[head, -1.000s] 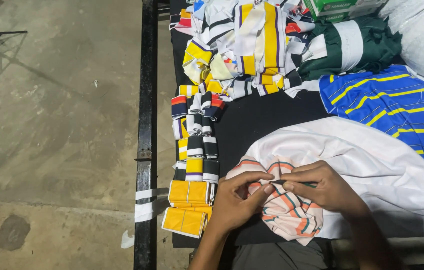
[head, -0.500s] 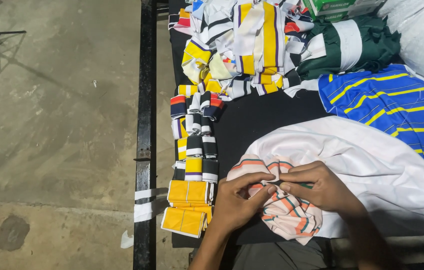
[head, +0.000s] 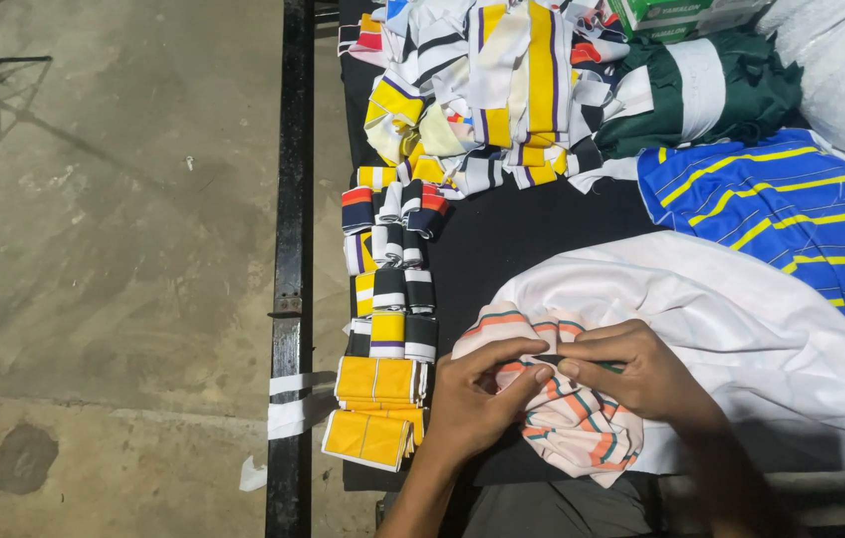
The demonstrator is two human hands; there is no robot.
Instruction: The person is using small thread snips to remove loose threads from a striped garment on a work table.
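Beside the right hand point(head: 641, 379) spreads a large white cloth point(head: 741, 329), beyond the left hand point(head: 477, 399) lie stacked yellow collar pieces point(head: 377, 399), and between both hands, pinched in closed fingertips, sits the orange-and-green striped fabric point(head: 567, 428).

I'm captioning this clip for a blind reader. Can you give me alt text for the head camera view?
Two bare hands, left hand and right hand, pinch a striped orange-and-white cloth on a black table, beside white fabric and rows of folded striped collars.
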